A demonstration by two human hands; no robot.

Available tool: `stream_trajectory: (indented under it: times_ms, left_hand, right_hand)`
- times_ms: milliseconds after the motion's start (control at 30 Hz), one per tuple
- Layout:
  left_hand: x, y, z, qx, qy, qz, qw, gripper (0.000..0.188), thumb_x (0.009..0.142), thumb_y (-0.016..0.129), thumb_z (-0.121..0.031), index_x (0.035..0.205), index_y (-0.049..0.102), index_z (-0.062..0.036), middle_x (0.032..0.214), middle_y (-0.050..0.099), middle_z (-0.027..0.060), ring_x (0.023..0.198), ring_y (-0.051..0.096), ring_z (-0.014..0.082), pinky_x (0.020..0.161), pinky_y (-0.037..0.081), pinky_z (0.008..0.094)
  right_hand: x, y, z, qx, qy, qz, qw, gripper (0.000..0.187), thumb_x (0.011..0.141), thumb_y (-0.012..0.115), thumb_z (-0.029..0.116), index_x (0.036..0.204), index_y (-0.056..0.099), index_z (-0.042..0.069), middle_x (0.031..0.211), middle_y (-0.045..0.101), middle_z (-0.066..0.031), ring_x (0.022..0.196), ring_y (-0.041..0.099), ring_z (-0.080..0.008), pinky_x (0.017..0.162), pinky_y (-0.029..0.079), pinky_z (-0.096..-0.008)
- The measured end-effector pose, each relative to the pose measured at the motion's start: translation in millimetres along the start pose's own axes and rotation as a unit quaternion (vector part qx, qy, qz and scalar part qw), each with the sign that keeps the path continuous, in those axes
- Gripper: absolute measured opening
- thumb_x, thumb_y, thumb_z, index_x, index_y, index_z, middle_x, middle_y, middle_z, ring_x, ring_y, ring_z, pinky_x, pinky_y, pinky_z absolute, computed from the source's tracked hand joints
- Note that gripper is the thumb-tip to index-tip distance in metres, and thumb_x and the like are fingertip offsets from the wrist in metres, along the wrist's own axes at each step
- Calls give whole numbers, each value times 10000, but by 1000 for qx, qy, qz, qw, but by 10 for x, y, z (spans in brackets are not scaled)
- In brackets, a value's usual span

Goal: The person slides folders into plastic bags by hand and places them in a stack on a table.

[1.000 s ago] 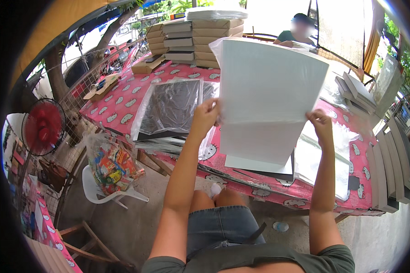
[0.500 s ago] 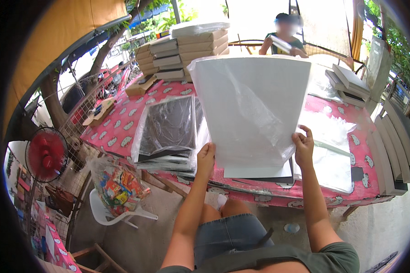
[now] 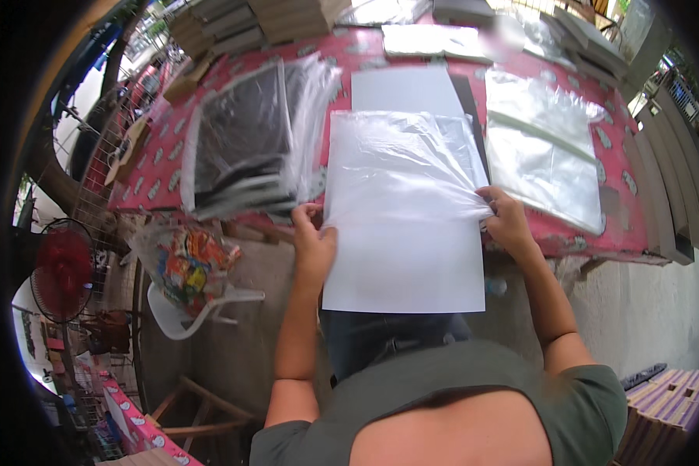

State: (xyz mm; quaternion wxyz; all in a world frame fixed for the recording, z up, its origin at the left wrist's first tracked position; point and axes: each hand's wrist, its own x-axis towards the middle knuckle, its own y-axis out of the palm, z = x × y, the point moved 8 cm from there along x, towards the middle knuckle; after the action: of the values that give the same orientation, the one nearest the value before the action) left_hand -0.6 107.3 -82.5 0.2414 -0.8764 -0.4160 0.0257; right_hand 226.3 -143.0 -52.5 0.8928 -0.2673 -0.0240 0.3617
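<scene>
White board (image 3: 404, 272) is stretching lengthwise from lap (image 3: 400, 328) toward table (image 3: 154, 167), far half inside clear sleeve (image 3: 400, 159).
Right hand (image 3: 510, 221) is pinching the sleeve at one long edge; left hand (image 3: 314, 239) is holding the other, perhaps sleeve too.

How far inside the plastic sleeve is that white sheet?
Partly in: the wrinkled plastic sleeve covers the top, while the white sheet shows bare below.
</scene>
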Motion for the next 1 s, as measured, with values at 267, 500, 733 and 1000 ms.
stream_trajectory:
  times_ms: [267, 500, 733, 1000]
  left_hand:
    - [-1611, -269, 161, -180, -216, -61, 958, 247, 861, 387, -19, 1107, 400, -21, 1024, 539, 144, 933, 532, 180, 798, 420, 292]
    - [-1585, -216, 11, -338, -33, -318, 885, 179, 848, 348, -18, 972, 476, -26, 1154, 508, 197, 1023, 511, 249, 848, 442, 325]
    - [-729, -624, -918, 63, 356, -404, 840, 161, 784, 348, 8, 756, 506, 9, 1010, 560, 225, 937, 546, 301, 830, 440, 424]
    - [780, -2451, -251, 77, 229, -619, 748, 218, 740, 368, -43, 762, 575, 18, 800, 602, 133, 747, 554, 266, 751, 423, 355]
  right_hand:
    - [-1605, 280, -315, -203, -291, -5, 935, 560, 639, 560, -66, 1185, 494, 42, 686, 584, -103, 521, 562, -235, 493, 471, -291]
    - [-1691, 385, -16, -61, -271, -14, 960, 518, 649, 627, -24, 1155, 531, 34, 595, 512, -70, 480, 502, -186, 469, 437, -264]
    - [-1216, 637, -101, -61, -286, -62, 954, 473, 633, 703, 61, 1091, 586, 83, 624, 540, -99, 509, 535, -202, 472, 441, -286]
    - [1025, 1700, 1898, 75, -433, -14, 898, 157, 714, 640, 197, 769, 652, 50, 627, 583, -141, 563, 563, -277, 539, 447, -354]
